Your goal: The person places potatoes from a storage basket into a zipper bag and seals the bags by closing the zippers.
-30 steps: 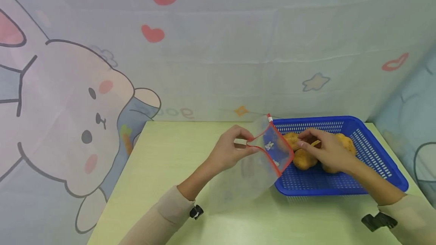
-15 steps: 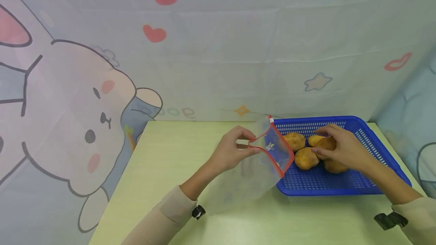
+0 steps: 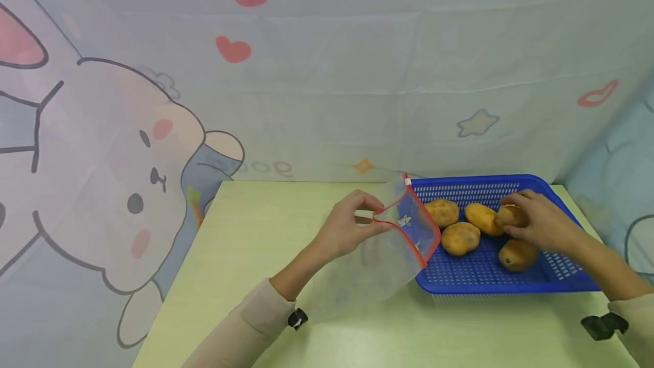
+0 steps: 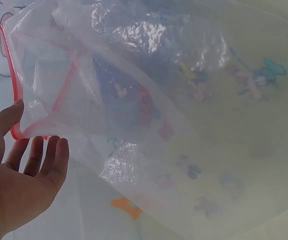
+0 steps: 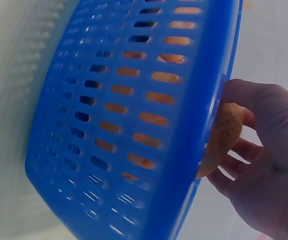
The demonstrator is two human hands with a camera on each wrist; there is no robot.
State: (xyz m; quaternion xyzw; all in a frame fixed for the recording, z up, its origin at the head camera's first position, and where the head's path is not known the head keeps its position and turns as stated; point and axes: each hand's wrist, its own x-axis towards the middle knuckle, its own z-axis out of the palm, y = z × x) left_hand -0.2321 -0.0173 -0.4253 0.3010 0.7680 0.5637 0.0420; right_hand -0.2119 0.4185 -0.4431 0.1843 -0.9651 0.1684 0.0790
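My left hand [image 3: 352, 223] pinches the red zip edge of a clear zip bag [image 3: 368, 266] between thumb and fingers. The bag's mouth gapes toward the basket, and its body hangs slack with small printed figures showing in the left wrist view. Inside the blue basket [image 3: 460, 287], my right hand [image 3: 544, 223] grips a potato [image 3: 511, 216], thumb on the near side and fingers on the far side. Other potatoes lie around it: one at the back left [image 3: 442, 213], one in front of that [image 3: 461, 238], a yellower one [image 3: 480, 217], and one below the hand [image 3: 518, 255].
The basket stands on a pale green table [image 3: 276, 231], its left rim partly behind the bag's mouth. A printed cloth backdrop [image 3: 332, 72] with a rabbit and hearts rises behind the table's back edge. Black wrist mounts sit at both sleeves.
My right hand has moved rightward within the basket, now with a potato in its grip. The potato below it has shifted right, uncovering the yellower one. My left hand and the bag stay put.
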